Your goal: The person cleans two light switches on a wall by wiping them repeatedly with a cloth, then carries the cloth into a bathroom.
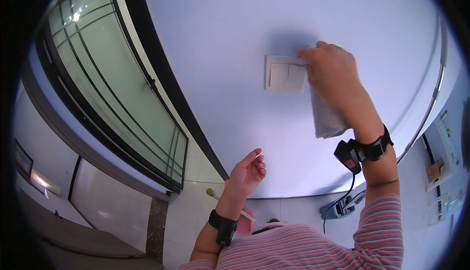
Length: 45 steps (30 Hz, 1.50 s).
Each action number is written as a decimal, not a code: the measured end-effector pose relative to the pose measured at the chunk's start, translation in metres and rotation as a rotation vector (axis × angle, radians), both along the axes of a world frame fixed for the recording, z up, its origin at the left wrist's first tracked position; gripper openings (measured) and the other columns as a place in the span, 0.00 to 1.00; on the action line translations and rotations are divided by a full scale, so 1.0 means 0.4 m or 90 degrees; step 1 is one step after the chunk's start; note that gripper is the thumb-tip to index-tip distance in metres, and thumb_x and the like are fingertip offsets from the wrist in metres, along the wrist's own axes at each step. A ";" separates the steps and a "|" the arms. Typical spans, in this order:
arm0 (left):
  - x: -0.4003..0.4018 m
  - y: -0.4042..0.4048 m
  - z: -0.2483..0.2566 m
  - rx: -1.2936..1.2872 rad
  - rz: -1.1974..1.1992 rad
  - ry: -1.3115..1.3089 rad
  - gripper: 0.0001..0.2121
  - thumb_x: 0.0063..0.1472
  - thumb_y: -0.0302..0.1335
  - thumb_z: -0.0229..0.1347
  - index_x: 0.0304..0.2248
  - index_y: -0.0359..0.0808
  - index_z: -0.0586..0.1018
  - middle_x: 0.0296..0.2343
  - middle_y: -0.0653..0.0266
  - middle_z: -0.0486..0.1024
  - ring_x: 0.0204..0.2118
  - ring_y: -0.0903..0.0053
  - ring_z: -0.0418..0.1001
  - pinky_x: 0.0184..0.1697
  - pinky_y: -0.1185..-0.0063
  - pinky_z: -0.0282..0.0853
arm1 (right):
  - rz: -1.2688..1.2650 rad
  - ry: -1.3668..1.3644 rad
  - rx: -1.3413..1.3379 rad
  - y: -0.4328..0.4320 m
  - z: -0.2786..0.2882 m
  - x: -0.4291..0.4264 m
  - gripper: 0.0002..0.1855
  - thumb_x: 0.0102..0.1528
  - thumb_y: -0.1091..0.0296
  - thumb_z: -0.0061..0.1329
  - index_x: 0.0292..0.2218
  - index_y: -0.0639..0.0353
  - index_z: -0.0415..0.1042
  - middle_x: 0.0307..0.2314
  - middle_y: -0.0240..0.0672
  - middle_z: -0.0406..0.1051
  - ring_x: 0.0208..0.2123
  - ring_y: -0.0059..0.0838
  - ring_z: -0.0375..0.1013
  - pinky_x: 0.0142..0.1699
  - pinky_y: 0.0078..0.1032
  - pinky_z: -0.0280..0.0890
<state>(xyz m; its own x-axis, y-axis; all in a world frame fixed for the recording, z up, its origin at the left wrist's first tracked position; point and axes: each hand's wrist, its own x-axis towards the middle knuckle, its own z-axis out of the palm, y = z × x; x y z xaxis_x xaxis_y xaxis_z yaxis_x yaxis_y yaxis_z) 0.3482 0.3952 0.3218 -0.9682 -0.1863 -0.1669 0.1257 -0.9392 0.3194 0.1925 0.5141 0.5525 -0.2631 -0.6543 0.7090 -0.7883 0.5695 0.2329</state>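
Note:
On the pale wall is a white double light switch (pixel 285 75). My right hand (pixel 332 70) holds a grey cloth (pixel 326 119), its fingertips at the upper right corner of the switch frame; the cloth hangs down below the palm. My left hand (pixel 250 171) is lower down in front of the wall, with its fingers loosely curled and nothing seen in it. Each forearm wears a black strap with a small device; a cable runs from the right one.
A glass door with a dark frame (pixel 125 86) stands at the left. A long metal pole (pixel 435 99) runs along the right. On the tiled floor are a grey-blue bucket (pixel 336 210) and a pink object (pixel 244 223) beside a green-tipped stick (pixel 210 192).

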 end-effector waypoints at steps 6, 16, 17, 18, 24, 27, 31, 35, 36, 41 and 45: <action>0.004 -0.010 -0.008 0.008 -0.014 0.012 0.06 0.57 0.28 0.44 0.32 0.37 0.70 0.22 0.68 0.68 0.23 0.81 0.64 0.28 0.84 0.62 | -0.018 -0.028 -0.112 0.078 0.013 0.002 0.04 0.42 0.70 0.44 0.23 0.55 0.70 0.20 0.35 0.66 0.26 0.33 0.69 0.29 0.27 0.65; 0.015 -0.007 -0.013 0.016 -0.010 0.011 0.06 0.57 0.28 0.43 0.32 0.37 0.70 0.22 0.68 0.68 0.23 0.81 0.64 0.28 0.83 0.62 | 0.090 -0.046 -0.149 0.018 -0.015 0.003 0.05 0.41 0.70 0.45 0.24 0.56 0.69 0.20 0.36 0.66 0.26 0.34 0.68 0.30 0.28 0.64; 0.016 -0.006 -0.014 0.017 -0.008 0.011 0.06 0.57 0.28 0.43 0.32 0.37 0.70 0.23 0.68 0.68 0.23 0.81 0.64 0.28 0.83 0.62 | 0.091 -0.046 -0.149 0.011 -0.015 0.001 0.05 0.41 0.70 0.45 0.24 0.56 0.69 0.20 0.36 0.66 0.26 0.34 0.68 0.30 0.28 0.64; 0.013 -0.004 -0.016 0.019 -0.007 0.012 0.06 0.57 0.28 0.43 0.32 0.38 0.70 0.23 0.68 0.68 0.24 0.81 0.64 0.28 0.83 0.62 | 0.104 -0.049 -0.140 0.002 -0.013 -0.002 0.05 0.41 0.70 0.45 0.24 0.56 0.69 0.21 0.36 0.67 0.26 0.34 0.69 0.30 0.28 0.64; -0.002 0.007 -0.027 0.020 -0.029 0.026 0.06 0.57 0.28 0.43 0.32 0.38 0.70 0.23 0.68 0.68 0.24 0.81 0.65 0.28 0.83 0.62 | 0.075 -0.064 -0.042 -0.030 -0.006 0.002 0.05 0.40 0.71 0.44 0.24 0.57 0.69 0.21 0.37 0.67 0.27 0.35 0.69 0.31 0.29 0.65; -0.005 0.004 -0.025 0.028 -0.036 0.028 0.06 0.57 0.28 0.43 0.33 0.38 0.70 0.23 0.68 0.68 0.24 0.80 0.64 0.29 0.83 0.62 | 0.058 -0.054 -0.055 -0.013 -0.008 -0.010 0.05 0.40 0.71 0.44 0.23 0.57 0.70 0.20 0.37 0.68 0.26 0.35 0.69 0.31 0.29 0.65; 0.000 0.004 -0.028 0.032 -0.019 0.024 0.06 0.57 0.28 0.43 0.33 0.38 0.70 0.23 0.68 0.68 0.24 0.80 0.64 0.28 0.83 0.62 | 0.060 -0.101 -0.156 0.077 -0.015 -0.017 0.07 0.41 0.69 0.44 0.26 0.56 0.72 0.21 0.39 0.68 0.26 0.37 0.69 0.30 0.29 0.64; -0.002 0.010 -0.030 0.034 -0.020 0.006 0.06 0.57 0.27 0.43 0.33 0.37 0.70 0.23 0.67 0.68 0.24 0.80 0.64 0.28 0.83 0.62 | 0.142 -0.280 -0.263 0.085 -0.052 -0.025 0.12 0.41 0.69 0.45 0.31 0.56 0.72 0.22 0.41 0.69 0.25 0.38 0.69 0.31 0.28 0.64; -0.004 0.010 -0.026 0.032 -0.029 0.012 0.06 0.57 0.27 0.43 0.33 0.37 0.70 0.23 0.67 0.68 0.24 0.80 0.64 0.28 0.83 0.62 | 0.143 -0.281 -0.269 0.081 -0.058 -0.027 0.12 0.41 0.69 0.45 0.31 0.56 0.72 0.22 0.41 0.69 0.25 0.38 0.69 0.31 0.28 0.64; 0.004 0.014 -0.022 0.017 -0.003 -0.021 0.06 0.56 0.28 0.45 0.32 0.37 0.69 0.22 0.68 0.67 0.23 0.80 0.64 0.27 0.83 0.62 | 0.198 -0.348 -0.354 0.062 -0.082 -0.045 0.13 0.41 0.69 0.45 0.32 0.60 0.72 0.22 0.44 0.70 0.24 0.39 0.70 0.32 0.25 0.64; 0.002 0.015 -0.036 0.033 -0.021 0.012 0.06 0.57 0.27 0.43 0.33 0.37 0.70 0.24 0.67 0.68 0.24 0.79 0.64 0.28 0.83 0.62 | 0.230 -0.410 -0.401 0.040 -0.105 -0.069 0.14 0.42 0.68 0.45 0.32 0.63 0.71 0.22 0.45 0.70 0.24 0.37 0.71 0.32 0.24 0.64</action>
<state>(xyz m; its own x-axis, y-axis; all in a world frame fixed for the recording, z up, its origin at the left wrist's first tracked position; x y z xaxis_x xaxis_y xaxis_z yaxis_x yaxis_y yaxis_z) 0.3490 0.4014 0.3073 -0.9767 -0.1455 -0.1577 0.0994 -0.9582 0.2682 0.1650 0.5302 0.5105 -0.5817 -0.3215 0.7472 -0.8097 0.1406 -0.5698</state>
